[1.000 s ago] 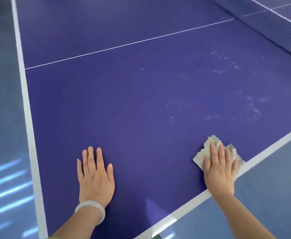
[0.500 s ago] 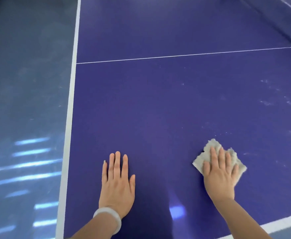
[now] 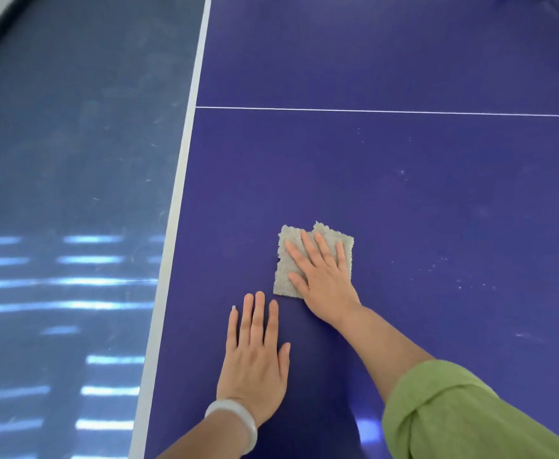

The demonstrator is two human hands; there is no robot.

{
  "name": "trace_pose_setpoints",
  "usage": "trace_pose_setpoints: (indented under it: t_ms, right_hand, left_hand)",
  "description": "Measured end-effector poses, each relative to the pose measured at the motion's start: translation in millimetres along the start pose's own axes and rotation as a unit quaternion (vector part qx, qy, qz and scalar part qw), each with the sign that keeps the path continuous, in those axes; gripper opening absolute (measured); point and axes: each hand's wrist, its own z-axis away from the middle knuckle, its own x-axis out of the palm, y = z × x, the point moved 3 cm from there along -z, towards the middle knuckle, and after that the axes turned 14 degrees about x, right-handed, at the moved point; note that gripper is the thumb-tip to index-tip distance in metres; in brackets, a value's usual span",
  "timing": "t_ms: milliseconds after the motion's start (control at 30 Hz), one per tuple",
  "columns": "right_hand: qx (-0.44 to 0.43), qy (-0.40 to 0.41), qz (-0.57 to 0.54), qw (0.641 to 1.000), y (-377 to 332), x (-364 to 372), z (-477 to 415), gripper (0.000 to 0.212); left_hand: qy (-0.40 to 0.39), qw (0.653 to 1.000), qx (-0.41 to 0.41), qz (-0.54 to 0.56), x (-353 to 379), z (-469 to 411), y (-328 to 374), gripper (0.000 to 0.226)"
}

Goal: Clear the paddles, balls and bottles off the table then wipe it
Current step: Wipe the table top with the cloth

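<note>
While the right hand [image 3: 324,276] presses a grey cloth [image 3: 291,260] flat, fingers spread, purple desk [image 3: 403,193] dusty beyond the cloth, left hand [image 3: 255,359] flat near the cloth, glossy blue floor [image 3: 73,160] beside the desk

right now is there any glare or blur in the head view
Head view: bright striped glare on the floor at left, a small glare patch on the table near the green sleeve; both hands and the cloth look sharp; the far top edge is soft.
</note>
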Motion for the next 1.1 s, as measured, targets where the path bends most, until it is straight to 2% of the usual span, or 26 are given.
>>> trace_pose_setpoints:
  t_ms: [67,133,233,300,367,467,533,567,600,633,700,733,767,933,1000,1100]
  right_hand:
    - [0.056,0.010,0.002,0.998,33,2,1,0.067]
    - [0.183,0.033,-0.016,0.982,83,4,11,0.066]
    - [0.382,0.035,-0.061,0.921,136,3,44,0.058]
    - [0.434,0.057,-0.079,0.895,126,10,68,0.057]
    - [0.385,0.093,-0.075,0.915,91,17,85,0.056]
    - [0.174,0.084,-0.015,0.981,49,26,114,0.058]
    - [0.057,0.064,0.025,0.996,62,28,129,0.056]
    - [0.043,0.067,0.041,0.996,83,27,131,0.056]
    - [0.067,0.078,0.053,0.993,107,28,132,0.056]
    - [0.132,0.090,0.055,0.986,135,27,131,0.056]
    - [0.314,0.093,-0.002,0.945,181,26,131,0.060]
    - [0.378,0.085,-0.039,0.921,190,27,134,0.063]
    - [0.405,0.078,-0.058,0.909,187,29,138,0.065]
    - [0.308,0.068,-0.042,0.948,166,37,158,0.061]
    - [0.297,0.070,-0.040,0.952,175,39,160,0.061]
    - [0.284,0.073,-0.028,0.956,176,39,159,0.060]
  left_hand:
    - [0.001,1.000,0.001,0.003,0,1,0,0.065]
    - [0.003,1.000,0.002,0.008,0,2,-1,0.065]
    - [-0.002,1.000,0.004,0.011,1,2,-1,0.065]
    - [-0.004,1.000,0.002,0.010,1,2,-2,0.065]
    - [-0.005,1.000,0.001,0.005,1,2,-2,0.065]
    - [-0.005,1.000,0.007,0.000,1,2,-1,0.065]
    - [-0.004,1.000,0.007,-0.003,1,2,-2,0.065]
    - [-0.003,1.000,0.004,-0.006,1,1,-2,0.065]
    - [-0.001,1.000,0.001,-0.009,1,1,-2,0.065]
    - [-0.001,1.000,-0.001,-0.012,1,2,-2,0.065]
    - [-0.002,1.000,-0.003,-0.020,3,3,-2,0.065]
    - [-0.003,1.000,-0.005,-0.022,4,3,-1,0.065]
    - [-0.003,1.000,-0.007,-0.024,4,3,-2,0.065]
    - [0.006,0.999,0.002,-0.042,4,1,-1,0.065]
    - [0.018,0.999,-0.015,-0.032,2,-2,4,0.063]
    - [0.065,0.996,-0.050,0.018,-6,-20,32,0.048]
